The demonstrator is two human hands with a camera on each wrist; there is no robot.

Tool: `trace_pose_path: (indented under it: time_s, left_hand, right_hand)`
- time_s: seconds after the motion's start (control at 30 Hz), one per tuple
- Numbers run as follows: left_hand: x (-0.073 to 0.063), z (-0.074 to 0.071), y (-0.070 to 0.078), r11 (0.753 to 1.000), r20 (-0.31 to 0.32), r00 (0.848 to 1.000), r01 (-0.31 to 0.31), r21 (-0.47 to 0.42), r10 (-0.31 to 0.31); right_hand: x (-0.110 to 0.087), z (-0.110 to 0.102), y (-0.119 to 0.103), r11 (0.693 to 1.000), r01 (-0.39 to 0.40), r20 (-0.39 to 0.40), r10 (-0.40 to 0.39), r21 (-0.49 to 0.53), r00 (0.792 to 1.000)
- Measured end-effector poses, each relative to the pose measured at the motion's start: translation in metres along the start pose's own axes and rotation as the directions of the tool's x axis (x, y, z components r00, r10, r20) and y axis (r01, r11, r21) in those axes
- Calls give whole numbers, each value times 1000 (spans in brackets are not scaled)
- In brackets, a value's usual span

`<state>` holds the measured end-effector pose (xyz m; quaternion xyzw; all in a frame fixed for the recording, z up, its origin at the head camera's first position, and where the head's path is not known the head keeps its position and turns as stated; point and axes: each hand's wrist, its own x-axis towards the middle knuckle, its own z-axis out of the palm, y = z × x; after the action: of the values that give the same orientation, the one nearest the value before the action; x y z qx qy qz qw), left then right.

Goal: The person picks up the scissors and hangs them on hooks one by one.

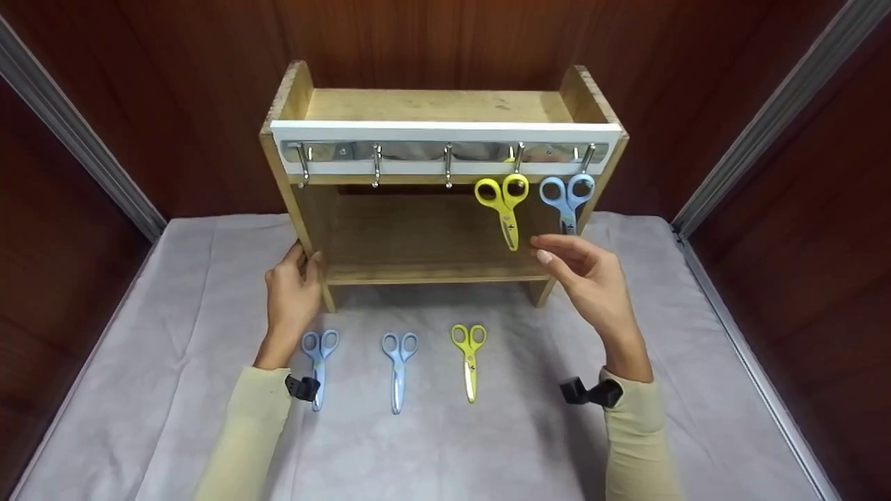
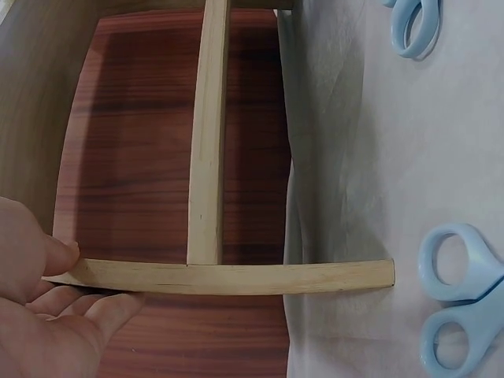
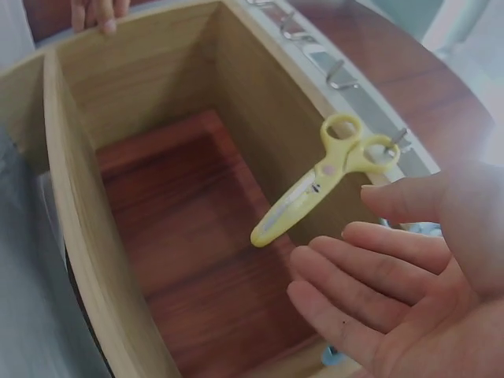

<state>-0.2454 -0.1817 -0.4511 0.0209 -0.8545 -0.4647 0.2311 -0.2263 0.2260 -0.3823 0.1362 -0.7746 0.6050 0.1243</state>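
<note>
My left hand grips the left side panel of a wooden shelf, thumb on the inner face and fingers outside. In the left wrist view, that panel's edge runs between thumb and fingers. My right hand holds nothing; its fingers are apart and loosely bent, close to two hanging scissors. Yellow scissors hang by one handle loop from the fourth hook, blades down. Light blue scissors hang on the rightmost hook, their lower part hidden behind my right hand.
A white hook rail spans the shelf's front top edge; its three left hooks hold nothing. On the grey cloth lie two blue scissors, one left and one central, and yellow scissors to their right. Reddish-brown walls surround it.
</note>
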Motion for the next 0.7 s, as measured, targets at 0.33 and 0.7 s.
trace_pose_path:
  time_s: [0.33, 0.7]
  left_hand:
    - [-3, 3, 3, 999, -12, 999, 32, -29, -33]
    - [-25, 10, 15, 967, -88, 977, 207, 150, -195]
  right_hand:
    - [-11, -14, 11, 1000, 28, -61, -28, 9, 998]
    - [-17, -32, 25, 998, 15, -139, -23, -59, 990]
